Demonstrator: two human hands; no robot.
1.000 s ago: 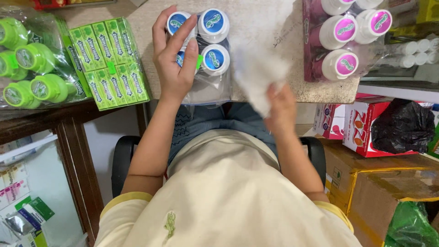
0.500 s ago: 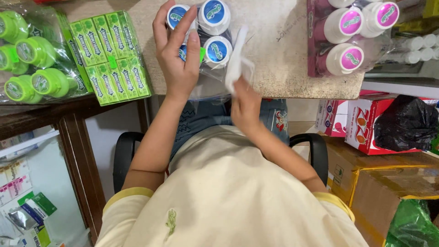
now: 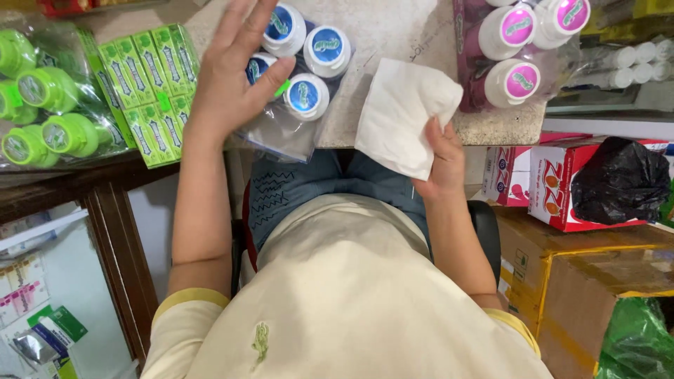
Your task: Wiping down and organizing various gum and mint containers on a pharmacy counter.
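While my left hand [image 3: 228, 91] lies flat, fingers spread, on the clear-wrapped pack of blue-capped bottles [image 3: 298, 67] at the counter edge [image 3: 393, 137], pinning it steady, my right hand [image 3: 439, 161] pinches a folded white cloth [image 3: 404, 112] just beside, ready for wiping.

Open stone counter [image 3: 393, 31] at upper centre, a bare lane between the blue-capped bottles [image 3: 309, 63] and the pink-capped bottles [image 3: 519, 49]. Blocked lower down by the white cloth [image 3: 400, 112] at the counter edge. Crowded at upper left: green boxes [image 3: 151, 84], green-capped bottles [image 3: 42, 105] packed tight. Hemmed in at right by cartons [image 3: 547, 182] and a black bag [image 3: 618, 179].
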